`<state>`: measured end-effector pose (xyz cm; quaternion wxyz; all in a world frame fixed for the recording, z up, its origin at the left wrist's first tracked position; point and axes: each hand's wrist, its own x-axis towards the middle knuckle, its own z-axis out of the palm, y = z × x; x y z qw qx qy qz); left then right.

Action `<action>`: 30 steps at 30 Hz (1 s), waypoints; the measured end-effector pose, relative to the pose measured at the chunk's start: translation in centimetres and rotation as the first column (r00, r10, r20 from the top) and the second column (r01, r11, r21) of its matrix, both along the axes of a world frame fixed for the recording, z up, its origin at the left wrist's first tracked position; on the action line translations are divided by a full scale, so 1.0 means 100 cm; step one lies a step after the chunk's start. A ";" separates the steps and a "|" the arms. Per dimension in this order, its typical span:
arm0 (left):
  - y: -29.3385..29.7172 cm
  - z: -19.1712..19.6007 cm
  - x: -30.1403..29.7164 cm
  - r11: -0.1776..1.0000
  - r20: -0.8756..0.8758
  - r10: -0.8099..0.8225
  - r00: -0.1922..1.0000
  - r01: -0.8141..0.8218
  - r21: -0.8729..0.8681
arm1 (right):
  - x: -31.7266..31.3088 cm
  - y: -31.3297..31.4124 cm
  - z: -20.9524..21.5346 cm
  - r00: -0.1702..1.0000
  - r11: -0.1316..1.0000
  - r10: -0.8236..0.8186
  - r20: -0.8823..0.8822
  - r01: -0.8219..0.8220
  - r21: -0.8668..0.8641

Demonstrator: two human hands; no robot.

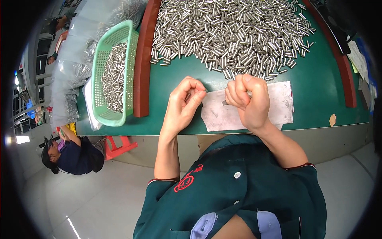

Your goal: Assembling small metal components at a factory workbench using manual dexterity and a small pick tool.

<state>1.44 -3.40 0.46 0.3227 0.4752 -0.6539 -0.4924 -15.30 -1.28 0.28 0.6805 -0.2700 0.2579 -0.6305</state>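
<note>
A large heap of short, shiny metal pins (234,36) spreads over the far part of the green tabletop (175,73). Just on the near side of it, both my hands hover close together above a smudged white sheet of paper (217,119). My left hand (184,104) is closed in a pinch, thumb against forefinger, with a tiny glint at the tips too small to name. My right hand (251,98) is curled into a fist, and a greyish bit shows between its fingers. Beside that fist's fingers, a small dark piece or mark shows against the paper.
Left of a reddish-brown wooden bar (142,59) stands a light green perforated basket (129,73) partly filled with pins. Clear plastic bags (65,89) of pins line the far left. Another bar (345,73) edges the right side. A person (75,153) sits beside a red stool (119,147).
</note>
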 end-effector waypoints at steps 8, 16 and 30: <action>0.011 0.000 0.000 0.992 -0.052 0.048 0.997 -0.042 0.120 | -0.002 0.002 -0.001 1.000 1.000 0.005 0.027 -0.006 0.003; 0.032 0.012 -0.023 0.964 0.429 -0.029 0.903 0.138 -0.225 | 0.000 0.000 -0.001 0.999 0.999 0.013 0.037 -0.014 0.040; 0.037 0.007 -0.024 0.954 0.408 0.065 0.911 0.063 -0.293 | -0.005 0.004 -0.009 0.981 0.998 0.063 0.181 -0.064 0.000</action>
